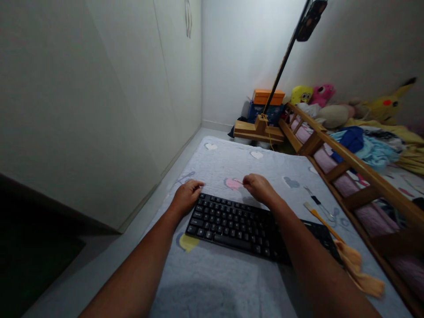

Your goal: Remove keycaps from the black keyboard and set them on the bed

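A black keyboard [232, 221] lies at a slant on the bed cover, its right part partly hidden by my right forearm. My left hand [187, 196] is at its upper left corner, fingers bent and holding that edge. Just beyond the top row of keys, my right hand [260, 187] pinches a thin pale stick [239, 181] that looks like a cotton swab. The stick points left, above a pink heart on the cover, apart from the keys.
Right of the keyboard lie a brush with a yellow handle [318, 215], a wire tool with a black grip [316, 200] and an orange cloth [353, 263]. A wooden bed rail [357, 165] bounds the right side, a white cabinet [132, 97] the left. A wooden stand [245, 129] holds a pole behind.
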{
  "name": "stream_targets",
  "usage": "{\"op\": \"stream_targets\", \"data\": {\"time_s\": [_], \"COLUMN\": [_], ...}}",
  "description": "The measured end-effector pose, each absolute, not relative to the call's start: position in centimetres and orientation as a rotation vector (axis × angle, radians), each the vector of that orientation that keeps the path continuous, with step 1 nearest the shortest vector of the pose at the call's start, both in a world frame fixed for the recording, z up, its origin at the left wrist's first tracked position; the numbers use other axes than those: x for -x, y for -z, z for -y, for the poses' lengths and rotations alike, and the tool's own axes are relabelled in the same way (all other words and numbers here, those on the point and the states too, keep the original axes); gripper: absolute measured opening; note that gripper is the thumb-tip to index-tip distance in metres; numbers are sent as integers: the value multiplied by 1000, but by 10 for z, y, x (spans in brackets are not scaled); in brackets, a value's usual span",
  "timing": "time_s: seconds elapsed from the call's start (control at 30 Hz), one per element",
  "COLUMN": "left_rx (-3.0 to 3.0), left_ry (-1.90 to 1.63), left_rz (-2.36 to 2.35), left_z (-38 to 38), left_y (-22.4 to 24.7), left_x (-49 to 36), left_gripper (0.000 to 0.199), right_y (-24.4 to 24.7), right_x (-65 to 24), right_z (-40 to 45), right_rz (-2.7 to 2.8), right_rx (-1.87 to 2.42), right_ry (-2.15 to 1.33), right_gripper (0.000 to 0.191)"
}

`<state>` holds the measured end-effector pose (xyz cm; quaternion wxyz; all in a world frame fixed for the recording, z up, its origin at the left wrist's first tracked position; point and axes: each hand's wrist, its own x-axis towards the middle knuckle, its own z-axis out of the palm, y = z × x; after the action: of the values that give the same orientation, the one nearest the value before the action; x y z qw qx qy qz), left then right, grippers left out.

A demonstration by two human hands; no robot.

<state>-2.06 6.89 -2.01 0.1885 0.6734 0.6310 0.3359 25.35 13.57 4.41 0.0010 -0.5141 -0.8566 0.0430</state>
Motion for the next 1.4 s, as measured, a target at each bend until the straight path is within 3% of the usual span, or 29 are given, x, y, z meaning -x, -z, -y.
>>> {"op": "stream_targets", "data": {"time_s": [0.27,0.57,0.93,1.4], "left_rx": [-1884,-1859,-1873,-1864], "left_ry": [-914,-877,-869,-855], "left_rz": [-1780,-1793,-1816,-1836], "left_z": [-70,-71,-71,-70], "left_y": [21,22,24,21], "left_x": [22,24,25,24], "left_gripper": [32,37,38,39], "right_y": [-53,-29,-28,-16], "right_x": [-396,-513,-506,-513], "right_z": [-117,-97,-78,-77], "right_rz": [2312,2183,2147,2159], "right_rx": [1834,2142,2230,2388], "right_ry": [-302,-170,-100,-248], "right_gripper": [18,19,17,22]}}
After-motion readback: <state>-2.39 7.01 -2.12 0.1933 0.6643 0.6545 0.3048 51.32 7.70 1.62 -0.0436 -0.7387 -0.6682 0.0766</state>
